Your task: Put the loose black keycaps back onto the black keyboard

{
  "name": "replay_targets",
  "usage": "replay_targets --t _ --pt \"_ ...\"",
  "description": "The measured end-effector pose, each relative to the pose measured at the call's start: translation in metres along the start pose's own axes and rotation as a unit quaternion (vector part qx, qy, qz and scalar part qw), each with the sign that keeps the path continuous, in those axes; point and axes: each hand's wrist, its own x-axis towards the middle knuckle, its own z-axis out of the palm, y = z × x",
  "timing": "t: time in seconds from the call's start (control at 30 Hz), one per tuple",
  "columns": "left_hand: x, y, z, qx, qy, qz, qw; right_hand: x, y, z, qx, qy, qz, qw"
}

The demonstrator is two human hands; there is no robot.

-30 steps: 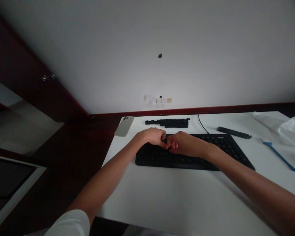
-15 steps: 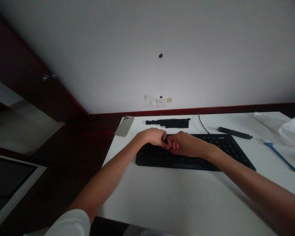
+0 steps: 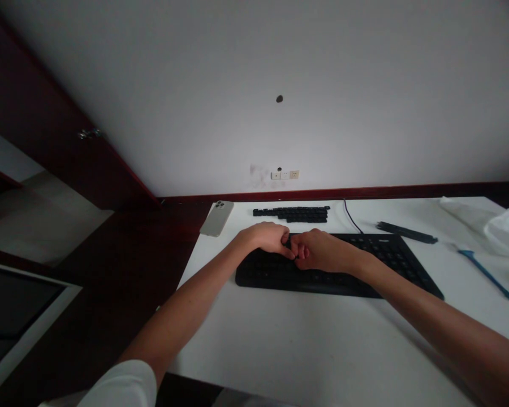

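A black keyboard lies on the white table, with both hands over its upper left part. My left hand curls inward there, thumb and fingers bent towards each other around something small and dark that I cannot make out. Right beside it, fingertips close to the left thumb, is my right hand, closed with its fingers folded in. Whatever it grips is hidden. Behind the keyboard sit rows of loose black keycaps, packed side by side.
A phone lies face down at the table's left edge. To the right are a black strip-like piece, a blue plastic tool and a crumpled white plastic bag. The keyboard's cable runs to the back edge.
The whole view has shifted very slightly. Both hands stay together at the same spot on the keyboard, with hardly any change in their grip.
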Motion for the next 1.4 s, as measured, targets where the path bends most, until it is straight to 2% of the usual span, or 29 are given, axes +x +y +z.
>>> replay_targets --t 0.2,0.97,1.17,1.23,1.4 --pt "0.002 -0.001 0.000 -0.002 -0.006 0.002 1.000 0.001 0.005 0.004 0.022 0.001 -0.004 1.000" --pt "0.000 0.004 0.000 -0.011 -0.002 0.007 1.000 0.002 0.001 -0.001 -0.006 -0.015 0.010 1.000" --pt "0.002 0.003 0.002 -0.012 0.005 0.003 1.000 0.004 0.012 -0.006 0.018 -0.034 0.000 0.999" --pt "0.002 0.004 0.001 -0.006 0.004 0.003 1.000 0.004 0.017 -0.009 0.019 -0.023 -0.005 1.000" --pt "0.000 0.010 -0.001 -0.003 -0.006 -0.007 1.000 0.008 0.021 -0.012 0.012 0.056 -0.018 0.998"
